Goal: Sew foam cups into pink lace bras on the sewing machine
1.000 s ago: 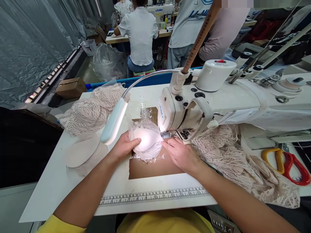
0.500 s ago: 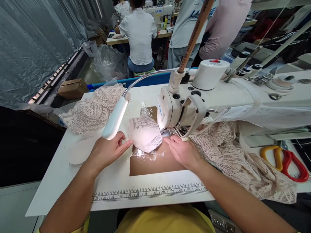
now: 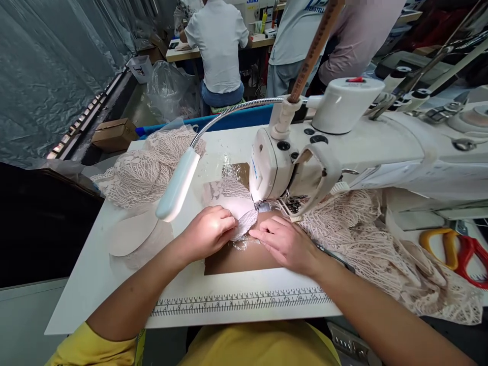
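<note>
Lace-covered cup (image 3: 245,220) is lying on the table (image 3: 110,284), on the brown patch (image 3: 240,260), right at the foot of the machine (image 3: 305,162). Its pale lace edge is showing between the two hands; most of the rest is sitting under the left one.

Left hand (image 3: 209,233) is covering the cup, fingers curled down and closed over it, knuckles lit bright by the lamp (image 3: 177,185). Right hand (image 3: 282,242) is lying flat and open just beside it, fingers stretched toward the left, tips touching the cup's lace edge below the presser foot (image 3: 263,207). Whether the needle is sitting in the fabric I cannot tell.

The lamp is hanging on a gooseneck over the left hand. A printed ruler (image 3: 244,300) is running along the near table edge, well apart from the hands. Left heap (image 3: 148,162) of pink lace is piling up at the far left of the table, with flat pads (image 3: 131,234) lying in front of it. Right heap (image 3: 381,249) of the same lace is spreading from under the machine arm past the right wrist. Scissors (image 3: 457,249) with yellow and red handles are lying beyond that heap.

Behind the table, one person (image 3: 219,46) in a white shirt is sitting with their back turned at another bench, and two others are standing near them. A cardboard box (image 3: 114,133) is sitting on the floor at the left.
</note>
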Demonstrator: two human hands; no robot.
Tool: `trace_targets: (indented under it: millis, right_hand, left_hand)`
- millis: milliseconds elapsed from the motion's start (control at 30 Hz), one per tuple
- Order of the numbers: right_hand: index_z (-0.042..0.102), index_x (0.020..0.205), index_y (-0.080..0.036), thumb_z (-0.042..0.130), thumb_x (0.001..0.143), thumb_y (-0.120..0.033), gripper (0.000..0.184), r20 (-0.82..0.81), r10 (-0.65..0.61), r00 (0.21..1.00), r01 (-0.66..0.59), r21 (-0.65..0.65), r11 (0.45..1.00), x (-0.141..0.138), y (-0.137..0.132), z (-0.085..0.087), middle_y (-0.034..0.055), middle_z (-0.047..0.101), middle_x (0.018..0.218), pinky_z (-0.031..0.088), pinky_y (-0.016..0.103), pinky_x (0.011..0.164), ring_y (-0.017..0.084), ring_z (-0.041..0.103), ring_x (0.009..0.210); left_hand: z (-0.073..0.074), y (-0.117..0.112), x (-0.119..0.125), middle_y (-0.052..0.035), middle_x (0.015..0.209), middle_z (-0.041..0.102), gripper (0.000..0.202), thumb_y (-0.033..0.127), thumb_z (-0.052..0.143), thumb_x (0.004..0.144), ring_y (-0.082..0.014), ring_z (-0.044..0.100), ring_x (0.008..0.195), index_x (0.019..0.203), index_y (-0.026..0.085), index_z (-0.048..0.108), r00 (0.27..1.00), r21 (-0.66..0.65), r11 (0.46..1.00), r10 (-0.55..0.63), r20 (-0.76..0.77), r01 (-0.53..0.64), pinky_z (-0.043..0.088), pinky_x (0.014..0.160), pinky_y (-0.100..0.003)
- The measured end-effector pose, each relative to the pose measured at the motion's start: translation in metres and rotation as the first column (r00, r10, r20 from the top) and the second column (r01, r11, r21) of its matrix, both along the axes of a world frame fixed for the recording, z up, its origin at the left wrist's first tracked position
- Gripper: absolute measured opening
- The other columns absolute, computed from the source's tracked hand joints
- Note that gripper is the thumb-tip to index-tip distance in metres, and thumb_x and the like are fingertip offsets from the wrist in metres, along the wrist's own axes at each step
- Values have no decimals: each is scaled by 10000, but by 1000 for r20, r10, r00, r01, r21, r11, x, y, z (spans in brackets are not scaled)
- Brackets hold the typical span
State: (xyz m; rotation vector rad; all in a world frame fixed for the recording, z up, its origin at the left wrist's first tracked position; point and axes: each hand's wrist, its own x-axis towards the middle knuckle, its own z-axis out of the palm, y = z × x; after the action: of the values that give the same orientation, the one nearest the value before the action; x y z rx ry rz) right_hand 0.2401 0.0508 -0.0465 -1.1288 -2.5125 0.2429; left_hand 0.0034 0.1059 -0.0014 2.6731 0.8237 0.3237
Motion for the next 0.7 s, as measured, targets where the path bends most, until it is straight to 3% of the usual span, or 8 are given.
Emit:
trace_targets:
  millis: [167, 467, 700]
  right_hand:
    - [622, 1191, -174, 431, 911, -142, 341, -37, -63, 997, 63, 10, 998, -1, 0, -6, 58, 627, 934, 374, 280, 673, 157, 490, 771]
    - [620, 1178, -209, 469, 869, -122, 355, 89, 3, 996, 1, -47, 999, -5, 0, -2, 50, 595, 888, 325, 279, 648, 172, 462, 802]
    - [644, 1151, -200, 450, 874, -129, 346, 150, -202, 968, 201, 20, 979, -9, 5, 0, 57, 616, 868, 335, 288, 642, 186, 491, 796]
  left_hand:
    - [-15, -2, 0, -79, 878, 655, 198, 252, 484, 919, -205, 577, 855, 954, 158, 654, 999, -63, 998, 8, -34, -10, 441, 768, -318]
    - [-23, -2, -1, -65, 932, 657, 156, 270, 531, 879, -197, 595, 870, 959, 182, 631, 997, -158, 986, 65, 40, -57, 458, 765, -300]
    - [-25, -2, -1, -87, 927, 641, 205, 280, 496, 907, -200, 579, 868, 996, 158, 634, 997, -105, 994, -4, 75, 12, 451, 752, -297]
